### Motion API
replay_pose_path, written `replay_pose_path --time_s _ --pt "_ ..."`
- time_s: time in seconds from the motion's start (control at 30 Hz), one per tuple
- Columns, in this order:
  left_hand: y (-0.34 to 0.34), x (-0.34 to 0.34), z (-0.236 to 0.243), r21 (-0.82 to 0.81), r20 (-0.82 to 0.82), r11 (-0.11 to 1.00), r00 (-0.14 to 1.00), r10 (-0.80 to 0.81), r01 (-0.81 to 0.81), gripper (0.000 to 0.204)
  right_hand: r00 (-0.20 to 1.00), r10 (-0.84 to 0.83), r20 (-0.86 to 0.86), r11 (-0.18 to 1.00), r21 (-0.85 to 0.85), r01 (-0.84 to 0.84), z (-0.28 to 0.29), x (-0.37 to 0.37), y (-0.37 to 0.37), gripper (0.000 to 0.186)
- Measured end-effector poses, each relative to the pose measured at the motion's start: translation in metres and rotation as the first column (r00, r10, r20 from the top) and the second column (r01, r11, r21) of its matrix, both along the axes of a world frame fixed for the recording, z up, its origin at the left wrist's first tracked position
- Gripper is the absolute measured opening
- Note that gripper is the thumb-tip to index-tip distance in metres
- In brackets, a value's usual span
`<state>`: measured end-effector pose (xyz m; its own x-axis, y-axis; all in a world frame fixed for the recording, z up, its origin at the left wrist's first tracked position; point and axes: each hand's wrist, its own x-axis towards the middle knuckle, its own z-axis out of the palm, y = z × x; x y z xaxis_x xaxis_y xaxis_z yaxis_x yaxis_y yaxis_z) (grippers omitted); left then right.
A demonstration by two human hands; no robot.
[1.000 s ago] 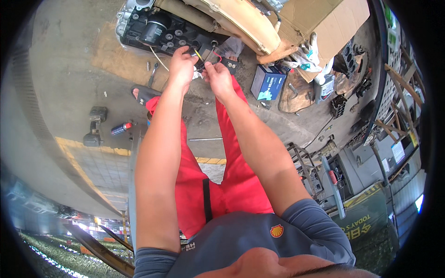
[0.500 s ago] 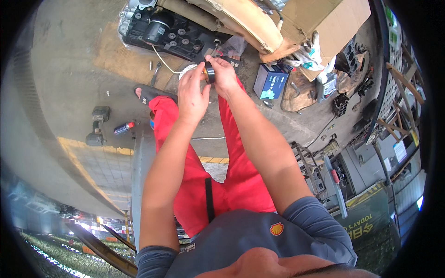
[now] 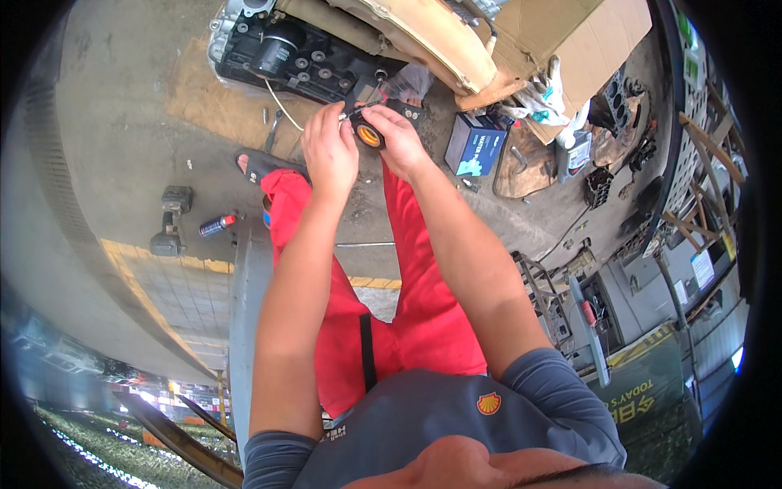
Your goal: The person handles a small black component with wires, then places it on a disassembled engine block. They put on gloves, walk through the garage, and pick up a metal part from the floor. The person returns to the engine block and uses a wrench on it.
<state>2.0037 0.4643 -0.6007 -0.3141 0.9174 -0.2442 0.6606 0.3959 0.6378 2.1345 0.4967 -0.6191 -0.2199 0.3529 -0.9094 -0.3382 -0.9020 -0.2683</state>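
Note:
My right hand [image 3: 399,140] grips a screwdriver with a black handle and an orange butt end [image 3: 368,134], its shaft pointing toward the left hand. My left hand [image 3: 330,151] is closed around the shaft or a small part at its tip; what it pinches is hidden by the fingers. Both hands are held together above my red trousers [image 3: 407,301], just in front of a black engine block [image 3: 301,57] lying on brown cardboard [image 3: 204,106] on the concrete floor. A thin white cable [image 3: 281,106] runs from the engine toward my hands.
A blue box [image 3: 475,144] and a torn cardboard carton [image 3: 562,33] lie at the right. A cordless power tool [image 3: 169,222] and a red-capped spray can [image 3: 217,225] rest on the floor at the left. Loose bolts lie by the engine. Metal parts clutter the far right.
Both hands have drawn back from the engine block toward my body and come together. The screwdriver's orange butt now faces the camera.

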Motion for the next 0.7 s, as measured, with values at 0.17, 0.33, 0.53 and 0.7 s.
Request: replay_pose_path --time_s 0.17,0.33,0.53,0.7 --pt "0.008 -0.011 -0.022 -0.278 0.36 0.96 0.924 0.127 -0.024 0.018 0.984 0.115 0.136 0.983 0.124 -0.132 -0.002 0.0 0.0 0.037" --pt "0.018 -0.012 -0.026 -0.355 0.3 0.933 0.939 0.167 -0.052 0.017 0.977 0.167 0.13 0.976 0.119 -0.183 -0.001 0.001 -0.012 0.042" --pt "0.029 -0.018 -0.023 -0.407 0.224 0.913 0.971 0.078 0.02 0.02 0.91 0.316 0.269 0.887 0.257 -0.384 -0.013 0.009 -0.026 0.029" --pt "0.036 -0.022 -0.019 -0.466 0.223 0.876 0.975 -0.02 0.124 0.023 0.915 0.285 0.284 0.882 0.296 -0.367 -0.012 0.012 -0.026 0.026"
